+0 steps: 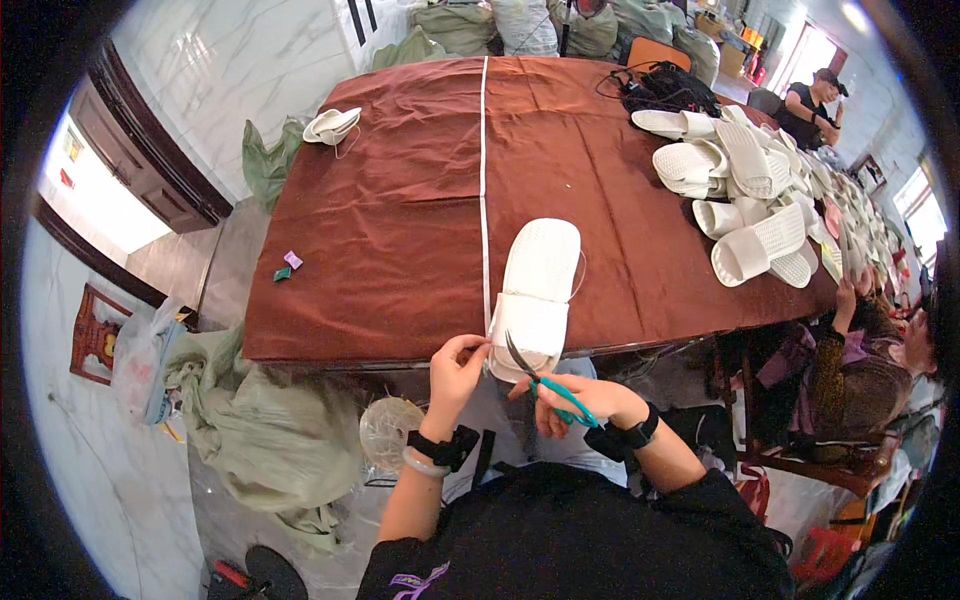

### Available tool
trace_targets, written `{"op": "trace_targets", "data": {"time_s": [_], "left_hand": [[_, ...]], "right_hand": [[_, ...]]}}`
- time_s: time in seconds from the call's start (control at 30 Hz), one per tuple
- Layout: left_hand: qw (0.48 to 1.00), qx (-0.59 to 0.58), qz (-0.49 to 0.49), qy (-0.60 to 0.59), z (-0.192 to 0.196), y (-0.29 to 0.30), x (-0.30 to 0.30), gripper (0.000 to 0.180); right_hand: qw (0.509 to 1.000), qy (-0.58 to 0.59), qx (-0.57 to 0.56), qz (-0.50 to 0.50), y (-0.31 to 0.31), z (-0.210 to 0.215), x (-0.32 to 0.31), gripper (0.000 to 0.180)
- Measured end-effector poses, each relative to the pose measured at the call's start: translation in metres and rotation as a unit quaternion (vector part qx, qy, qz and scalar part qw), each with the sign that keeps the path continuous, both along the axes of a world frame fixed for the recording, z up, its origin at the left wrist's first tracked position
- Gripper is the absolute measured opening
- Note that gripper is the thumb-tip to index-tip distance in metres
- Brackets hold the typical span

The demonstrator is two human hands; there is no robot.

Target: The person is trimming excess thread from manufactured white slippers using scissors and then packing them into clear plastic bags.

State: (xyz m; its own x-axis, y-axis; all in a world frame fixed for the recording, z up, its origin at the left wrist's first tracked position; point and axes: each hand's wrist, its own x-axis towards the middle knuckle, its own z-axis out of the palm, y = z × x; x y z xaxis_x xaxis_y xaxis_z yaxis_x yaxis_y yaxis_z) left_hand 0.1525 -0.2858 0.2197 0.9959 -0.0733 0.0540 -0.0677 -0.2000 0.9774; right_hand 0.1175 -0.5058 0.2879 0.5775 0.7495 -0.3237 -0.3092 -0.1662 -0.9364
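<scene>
We see the tabletop (400,200) under a rust-brown cloth, with a heap of white slippers (750,190) along its right side. One white slipper (538,285) lies at the near edge in front of us. Our left hand (455,375) pinches its heel end. Our right hand (580,400) grips teal-handled scissors (545,385), blades open by the heel.

White slipper and teal-handled scissors at the table's near edge

The ribbed white slipper (538,290) lay lengthwise at six o'clock on the brown cloth, strap toward the person; the scissors (545,385) pointed toward eleven o'clock, their tips at the slipper's near end.
</scene>
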Motion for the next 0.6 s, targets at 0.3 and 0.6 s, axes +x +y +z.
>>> {"op": "trace_targets", "data": {"time_s": [0.3,0.6], "left_hand": [[0.994,-0.095,0.053,-0.028,0.016,0.011,-0.018,0.01],[0.997,-0.032,0.039,-0.062,0.027,0.015,-0.024,0.009]], "right_hand": [[0.995,0.071,-0.052,0.037,0.019,-0.009,0.014,0.063],[0.998,0.007,-0.064,0.012,0.031,0.001,0.031,0.058]]}}
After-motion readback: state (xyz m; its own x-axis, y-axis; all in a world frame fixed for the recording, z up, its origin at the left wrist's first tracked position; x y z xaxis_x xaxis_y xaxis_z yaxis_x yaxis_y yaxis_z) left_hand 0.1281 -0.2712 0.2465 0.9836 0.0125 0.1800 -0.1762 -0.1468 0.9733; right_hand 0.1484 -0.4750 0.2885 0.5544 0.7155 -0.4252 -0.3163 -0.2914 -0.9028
